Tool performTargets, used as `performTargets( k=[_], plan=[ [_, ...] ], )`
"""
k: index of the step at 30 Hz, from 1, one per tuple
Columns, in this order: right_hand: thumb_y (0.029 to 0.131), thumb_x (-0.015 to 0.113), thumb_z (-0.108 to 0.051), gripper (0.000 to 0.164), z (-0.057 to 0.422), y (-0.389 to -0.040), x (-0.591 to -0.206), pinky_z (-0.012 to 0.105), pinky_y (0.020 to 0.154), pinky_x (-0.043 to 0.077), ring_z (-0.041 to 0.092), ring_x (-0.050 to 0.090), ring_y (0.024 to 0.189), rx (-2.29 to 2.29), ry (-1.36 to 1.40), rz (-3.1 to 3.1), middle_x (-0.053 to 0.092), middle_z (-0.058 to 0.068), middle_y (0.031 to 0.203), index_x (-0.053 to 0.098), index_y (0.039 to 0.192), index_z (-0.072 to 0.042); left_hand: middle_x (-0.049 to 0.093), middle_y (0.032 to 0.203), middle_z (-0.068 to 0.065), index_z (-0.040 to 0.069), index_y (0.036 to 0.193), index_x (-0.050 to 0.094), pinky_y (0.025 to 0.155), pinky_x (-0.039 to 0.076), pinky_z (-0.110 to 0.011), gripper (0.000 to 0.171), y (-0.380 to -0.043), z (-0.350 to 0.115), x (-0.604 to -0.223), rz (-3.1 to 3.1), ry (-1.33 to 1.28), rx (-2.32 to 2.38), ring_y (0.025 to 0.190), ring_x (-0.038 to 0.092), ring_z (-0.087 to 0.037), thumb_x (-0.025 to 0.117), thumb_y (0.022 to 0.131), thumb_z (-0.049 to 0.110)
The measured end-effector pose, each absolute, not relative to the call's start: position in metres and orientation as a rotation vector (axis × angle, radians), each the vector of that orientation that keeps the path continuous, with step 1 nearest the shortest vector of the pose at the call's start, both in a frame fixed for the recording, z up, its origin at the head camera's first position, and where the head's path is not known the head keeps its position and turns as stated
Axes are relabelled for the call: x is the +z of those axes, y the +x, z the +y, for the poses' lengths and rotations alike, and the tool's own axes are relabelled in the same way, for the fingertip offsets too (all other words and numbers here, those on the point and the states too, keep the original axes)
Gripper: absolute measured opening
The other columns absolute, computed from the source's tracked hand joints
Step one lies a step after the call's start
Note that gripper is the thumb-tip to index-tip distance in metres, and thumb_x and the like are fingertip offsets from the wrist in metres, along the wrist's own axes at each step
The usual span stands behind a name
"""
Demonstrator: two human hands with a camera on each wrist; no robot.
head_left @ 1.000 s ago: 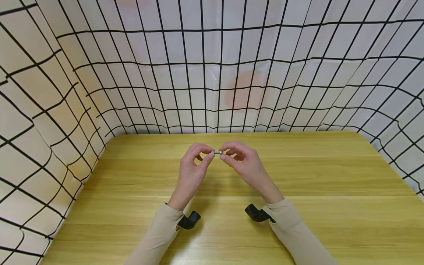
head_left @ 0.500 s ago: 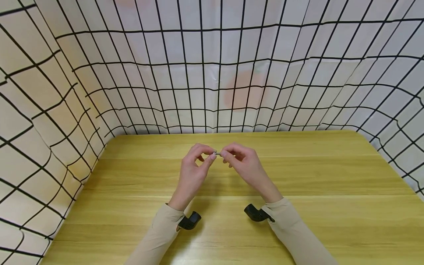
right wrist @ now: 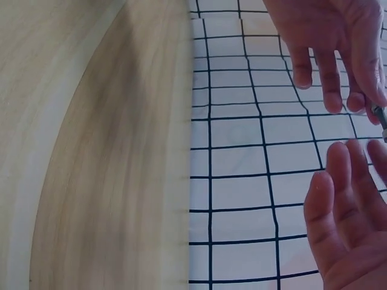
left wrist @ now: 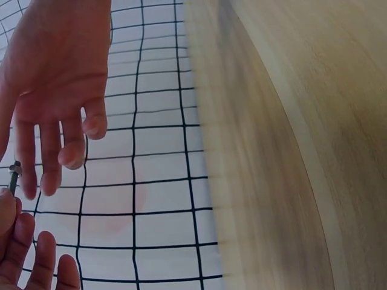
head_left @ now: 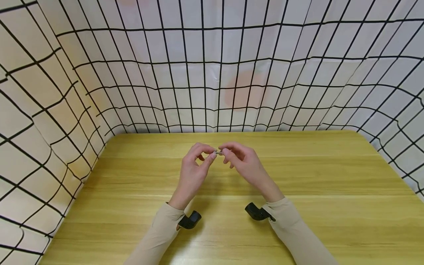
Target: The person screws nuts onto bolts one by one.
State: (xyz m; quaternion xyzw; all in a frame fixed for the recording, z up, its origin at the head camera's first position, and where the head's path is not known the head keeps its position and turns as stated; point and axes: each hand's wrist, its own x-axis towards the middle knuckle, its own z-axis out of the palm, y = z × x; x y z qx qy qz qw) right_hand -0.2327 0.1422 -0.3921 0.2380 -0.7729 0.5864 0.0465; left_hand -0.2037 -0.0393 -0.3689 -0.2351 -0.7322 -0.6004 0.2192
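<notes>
A small metal bolt (head_left: 218,152) is held level between both hands, above the tabletop. My left hand (head_left: 193,169) pinches one end of it between thumb and index finger. On the bolt's other end sits a nut (left wrist: 15,170), which shows in the left wrist view with a short tip of thread beyond it. The thumb and index finger of my right hand (head_left: 248,163) are around that nut, the thumb raised over the index finger. The remaining right fingers stay extended, plain in the right wrist view. Fingertips partly cover the bolt.
Below the hands is a wooden table (head_left: 331,176). A white sheet (head_left: 185,77) with a black grid and blurry orange spots encloses it at the back and sides. Each wrist carries a black camera mount (head_left: 190,220) by the beige sleeve (head_left: 155,235).
My right thumb and index finger have shifted across each other at the bolt's end, the thumb moving forward over the finger. The left hand keeps its pinch, with hardly any movement.
</notes>
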Motion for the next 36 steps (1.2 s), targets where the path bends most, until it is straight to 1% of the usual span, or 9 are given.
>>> performTargets(
  k=[4,8,15,19,22,26,29,33,36],
  plan=[
    [0.097,0.065,-0.019,0.025,0.143,-0.232,-0.39,0.038,0.068,0.052,0.024,0.063,0.088,1.728,0.75,-2.322,0.063,0.002,0.114,0.063,0.121,-0.015,0.064,0.093,-0.016,-0.004,0.093,0.067,0.075,0.04,-0.054,0.004,-0.204,-0.04,-0.368,-2.04,-0.633,-1.666,0.09,0.054,-0.026,0.067,0.089,-0.007],
    [0.093,0.07,-0.013,0.024,0.143,-0.231,-0.388,0.034,0.069,0.05,0.018,0.064,0.09,1.656,0.77,-2.284,0.063,-0.002,0.114,0.064,0.116,-0.016,0.063,0.092,-0.015,-0.004,0.094,0.067,0.076,0.04,-0.053,0.005,-0.204,-0.04,-0.368,-2.058,-0.6,-1.683,0.088,0.055,-0.025,0.067,0.09,-0.005],
    [0.091,0.067,0.004,0.019,0.135,-0.21,-0.358,0.036,0.07,0.05,0.03,0.062,0.091,1.635,0.763,-2.311,0.062,0.013,0.111,0.063,0.109,0.003,0.063,0.092,0.002,0.01,0.097,0.071,0.076,0.042,-0.043,0.005,-0.225,-0.044,-0.399,-2.076,-0.574,-1.687,0.09,0.055,-0.013,0.069,0.092,0.009],
    [0.091,0.067,0.003,0.018,0.135,-0.213,-0.362,0.038,0.069,0.05,0.03,0.062,0.09,1.661,0.751,-2.312,0.063,0.013,0.108,0.064,0.109,0.001,0.063,0.092,0.002,0.01,0.097,0.071,0.076,0.041,-0.044,0.004,-0.225,-0.044,-0.399,-2.073,-0.581,-1.691,0.089,0.055,-0.013,0.069,0.092,0.01],
    [0.092,0.066,0.001,0.017,0.137,-0.219,-0.371,0.035,0.068,0.05,0.029,0.062,0.088,1.687,0.733,-2.314,0.065,0.012,0.105,0.065,0.109,-0.002,0.064,0.092,0.0,0.01,0.097,0.071,0.076,0.041,-0.047,0.005,-0.225,-0.043,-0.399,-2.06,-0.585,-1.702,0.089,0.055,-0.015,0.069,0.092,0.009],
    [0.094,0.067,-0.006,0.012,0.14,-0.228,-0.385,0.032,0.067,0.05,0.026,0.06,0.085,1.725,0.7,-2.322,0.066,0.007,0.099,0.068,0.106,-0.008,0.065,0.093,-0.004,0.007,0.097,0.071,0.076,0.041,-0.05,0.005,-0.225,-0.043,-0.399,-2.061,-0.58,-1.711,0.089,0.055,-0.019,0.069,0.092,0.007],
    [0.096,0.065,-0.013,0.009,0.141,-0.231,-0.391,0.034,0.067,0.051,0.028,0.059,0.084,1.76,0.702,-2.322,0.065,0.004,0.095,0.069,0.104,-0.01,0.065,0.094,-0.008,0.003,0.096,0.07,0.077,0.04,-0.051,0.005,-0.223,-0.042,-0.396,-2.069,-0.582,-1.712,0.09,0.055,-0.023,0.069,0.091,0.002],
    [0.099,0.062,-0.021,0.015,0.141,-0.231,-0.393,0.036,0.067,0.051,0.03,0.06,0.082,1.78,0.718,-2.319,0.065,0.005,0.09,0.069,0.101,-0.009,0.065,0.095,-0.015,-0.002,0.094,0.069,0.076,0.04,-0.054,0.005,-0.213,-0.04,-0.383,-2.067,-0.608,-1.711,0.09,0.055,-0.027,0.067,0.09,-0.004],
    [0.1,0.06,-0.024,0.02,0.141,-0.231,-0.394,0.036,0.067,0.052,0.025,0.061,0.079,1.77,0.717,-2.322,0.065,0.006,0.086,0.069,0.098,-0.007,0.065,0.094,-0.016,-0.004,0.093,0.068,0.076,0.04,-0.052,0.004,-0.205,-0.039,-0.373,-2.063,-0.627,-1.703,0.09,0.056,-0.027,0.066,0.09,-0.006]
  ],
)
